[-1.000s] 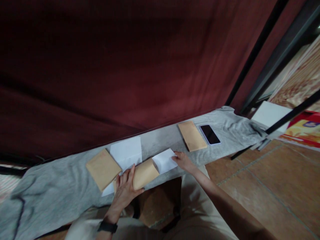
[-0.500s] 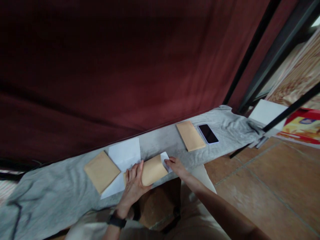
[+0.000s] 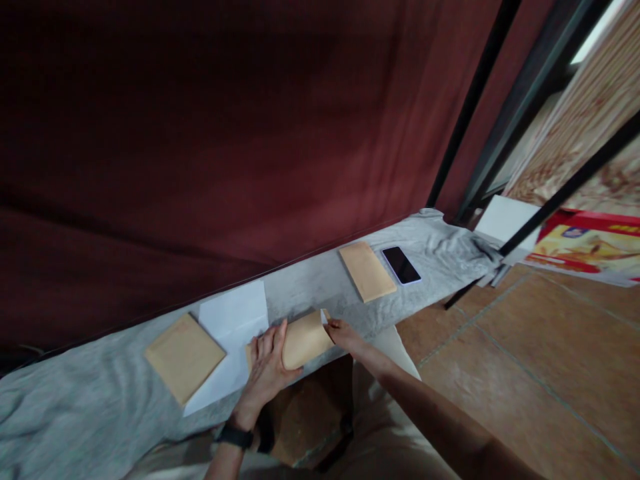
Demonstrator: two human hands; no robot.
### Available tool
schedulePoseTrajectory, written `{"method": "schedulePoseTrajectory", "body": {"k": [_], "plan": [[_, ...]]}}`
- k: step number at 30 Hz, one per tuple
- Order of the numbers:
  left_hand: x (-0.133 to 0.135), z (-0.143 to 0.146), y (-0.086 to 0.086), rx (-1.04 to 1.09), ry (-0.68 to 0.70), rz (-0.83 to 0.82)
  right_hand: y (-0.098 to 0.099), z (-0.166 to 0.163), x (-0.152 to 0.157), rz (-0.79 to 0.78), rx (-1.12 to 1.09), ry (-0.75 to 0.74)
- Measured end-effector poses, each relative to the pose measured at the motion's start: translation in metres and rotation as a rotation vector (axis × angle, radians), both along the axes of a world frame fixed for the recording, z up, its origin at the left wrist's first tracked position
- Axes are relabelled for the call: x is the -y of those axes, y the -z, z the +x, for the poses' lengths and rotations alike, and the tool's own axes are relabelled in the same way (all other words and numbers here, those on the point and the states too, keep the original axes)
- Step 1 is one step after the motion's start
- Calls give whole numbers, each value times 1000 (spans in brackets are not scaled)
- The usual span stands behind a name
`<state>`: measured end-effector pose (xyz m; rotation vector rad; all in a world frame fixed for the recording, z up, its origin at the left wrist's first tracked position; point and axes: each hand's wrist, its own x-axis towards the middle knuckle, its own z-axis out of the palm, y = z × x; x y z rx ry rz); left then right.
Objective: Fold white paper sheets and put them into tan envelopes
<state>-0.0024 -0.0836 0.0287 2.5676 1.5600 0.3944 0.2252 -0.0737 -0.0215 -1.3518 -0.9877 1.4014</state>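
A brown paper envelope [image 3: 306, 340] lies along the front of the cloth-covered bench. My left hand [image 3: 270, 360] grips its left part from above, thumb at the near edge and fingers over the top. At the right end, where the envelope's mouth gapes, my right hand [image 3: 343, 333] pinches a white paper [image 3: 324, 316]. Only a small corner of that paper shows; the rest is inside the envelope or behind my fingers. Left of my left hand, a creased white sheet [image 3: 235, 313] lies partly under another brown envelope [image 3: 185, 357].
Farther right on the grey cloth [image 3: 300, 290] lie a third brown envelope [image 3: 367, 270] and a phone [image 3: 401, 265] with a dark screen. A dark red curtain [image 3: 250, 147] hangs behind the bench. Black poles and a red-and-yellow box [image 3: 590, 243] stand to the right.
My right hand has moved slightly left with the white paper, and less of the paper sticks out of the envelope. The whole view has shifted slightly.
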Motion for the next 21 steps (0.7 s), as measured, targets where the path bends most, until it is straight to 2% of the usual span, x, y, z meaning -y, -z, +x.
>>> {"method": "schedulePoseTrajectory", "body": {"k": [8, 15, 18, 21], "plan": [[-3, 3, -2, -19, 30, -22, 10, 3, -4, -51, 98, 3], [-5, 6, -8, -16, 25, -54, 7, 5, 6, -18, 140, 55], [-6, 5, -10, -15, 31, -52, 2, 11, 9, 39, 156, 156], [-8, 5, -11, -15, 45, -30, -4, 16, 10, 102, 81, 293]]}}
